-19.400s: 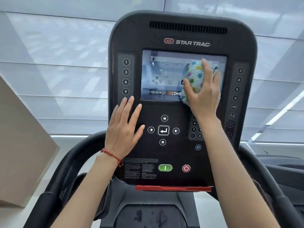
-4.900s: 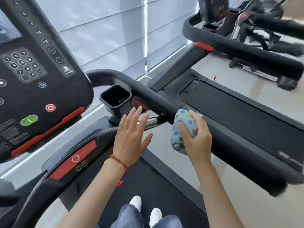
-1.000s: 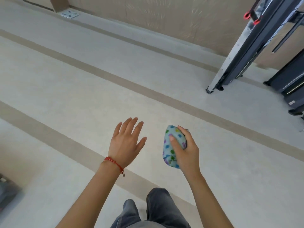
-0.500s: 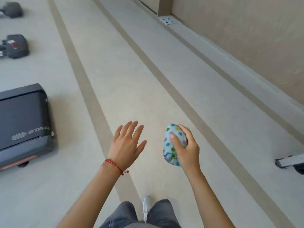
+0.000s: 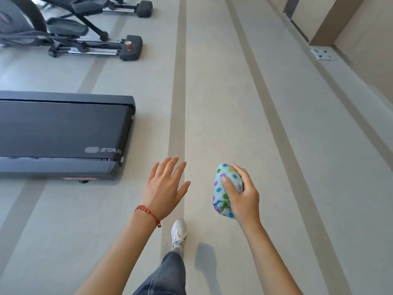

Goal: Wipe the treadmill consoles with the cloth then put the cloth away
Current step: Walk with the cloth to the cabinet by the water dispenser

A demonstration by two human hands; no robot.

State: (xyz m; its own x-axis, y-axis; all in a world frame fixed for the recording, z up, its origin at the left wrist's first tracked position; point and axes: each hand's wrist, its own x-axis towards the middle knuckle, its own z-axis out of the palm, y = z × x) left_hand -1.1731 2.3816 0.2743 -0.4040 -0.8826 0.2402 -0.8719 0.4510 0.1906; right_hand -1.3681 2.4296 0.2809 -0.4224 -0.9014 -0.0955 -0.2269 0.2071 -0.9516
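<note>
Two hands (image 5: 165, 188) out front | right hand (image 5: 242, 199) is gripping the balled cloth (image 5: 221, 194), fingers curling round it, long axis running near-to-far | left is hanging spread wide, holding nothing, just left of it | treadmill (image 5: 63, 133) is sitting far-left | no drop-off spot showing.

The treadmill (image 5: 63, 133) runs off the left edge, its console unseen.

Counted from where I stand: two hands, my left hand (image 5: 163, 188) and my right hand (image 5: 242, 199). One cloth (image 5: 225, 190), balled up. One red bracelet (image 5: 146, 211). One white shoe (image 5: 178, 233) showing. One treadmill deck (image 5: 63, 133) at the floor's left edge. Two elliptical bases (image 5: 130, 47) toward the far left corner. One floor socket plate (image 5: 323, 54) near the right edge.
</note>
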